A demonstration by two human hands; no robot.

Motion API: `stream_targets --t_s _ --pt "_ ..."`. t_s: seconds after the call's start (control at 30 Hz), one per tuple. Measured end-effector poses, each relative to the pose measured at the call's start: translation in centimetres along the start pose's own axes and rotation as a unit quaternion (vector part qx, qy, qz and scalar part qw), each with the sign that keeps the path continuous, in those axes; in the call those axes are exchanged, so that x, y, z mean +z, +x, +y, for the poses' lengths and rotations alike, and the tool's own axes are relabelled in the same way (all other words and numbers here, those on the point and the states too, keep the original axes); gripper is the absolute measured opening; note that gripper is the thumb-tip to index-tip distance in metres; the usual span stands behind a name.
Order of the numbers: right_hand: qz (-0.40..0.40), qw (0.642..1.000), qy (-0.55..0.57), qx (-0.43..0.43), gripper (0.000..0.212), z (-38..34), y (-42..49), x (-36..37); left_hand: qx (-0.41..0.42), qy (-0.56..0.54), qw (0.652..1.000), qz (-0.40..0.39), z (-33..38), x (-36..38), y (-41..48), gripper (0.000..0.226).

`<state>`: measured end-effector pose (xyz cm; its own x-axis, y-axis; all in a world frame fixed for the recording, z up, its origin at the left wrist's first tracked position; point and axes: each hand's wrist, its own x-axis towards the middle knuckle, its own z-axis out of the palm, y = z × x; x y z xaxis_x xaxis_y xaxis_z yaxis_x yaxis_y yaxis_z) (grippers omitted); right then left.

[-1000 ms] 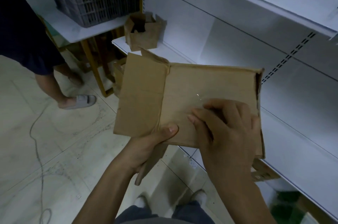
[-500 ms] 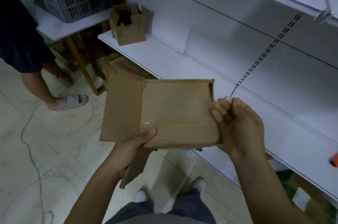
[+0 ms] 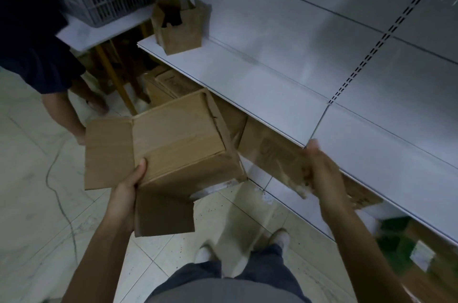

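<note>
The left hand (image 3: 125, 195) holds the brown cardboard box with open flaps (image 3: 178, 139) above the pale tiled floor (image 3: 32, 203), left of the white metal shelf (image 3: 247, 79). Its grip is clamped on the box's near edge, thumb on top. The right hand (image 3: 322, 174) is apart from the box, near the shelf's front edge. It is too blurred to tell whether its grip is together or apart. A smaller open cardboard box (image 3: 182, 27) stands at the shelf's far left end.

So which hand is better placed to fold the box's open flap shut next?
Right, probably. The left hand grips the box from below, so it is busy; the right hand holds nothing, apart from the box, beside the shelf edge.
</note>
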<state>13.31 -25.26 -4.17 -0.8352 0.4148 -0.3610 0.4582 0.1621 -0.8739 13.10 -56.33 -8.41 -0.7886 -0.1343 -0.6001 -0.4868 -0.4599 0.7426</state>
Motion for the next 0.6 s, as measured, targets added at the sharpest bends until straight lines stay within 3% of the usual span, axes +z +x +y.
stream_targets --t_s 0.1,0.13,0.23,0.37,0.43,0.5,0.6 --pt "-0.122 0.984 -0.096 -0.083 0.055 0.2 -1.0 1.6 -0.001 -0.022 1.000 0.007 -0.8 -0.3 0.2 0.038" --pt "-0.129 0.973 -0.156 -0.107 0.054 0.1 -1.0 1.9 -0.001 -0.027 1.000 0.014 -1.2 -0.6 0.3 0.041" --pt "-0.058 0.896 -0.407 -0.166 0.049 1.6 0.2 1.6 -0.003 -0.040 0.999 0.028 -2.0 -1.5 0.3 0.044" --pt "0.023 0.838 -0.540 -0.072 0.043 3.3 1.1 -0.3 -0.007 -0.053 0.998 0.046 -2.5 -2.7 0.0 0.045" --pt "0.026 0.873 -0.483 -0.058 0.037 3.5 1.2 -1.2 0.006 -0.047 0.998 0.052 -2.6 -2.9 0.0 0.042" --pt "0.017 0.937 -0.327 -0.122 0.036 3.8 0.9 -1.3 0.011 -0.037 0.998 0.050 -2.8 -2.7 0.1 0.041" --pt "0.024 0.981 -0.123 -0.147 0.044 3.1 0.3 0.1 -0.001 -0.022 0.999 0.042 -3.3 -2.3 0.3 0.041"
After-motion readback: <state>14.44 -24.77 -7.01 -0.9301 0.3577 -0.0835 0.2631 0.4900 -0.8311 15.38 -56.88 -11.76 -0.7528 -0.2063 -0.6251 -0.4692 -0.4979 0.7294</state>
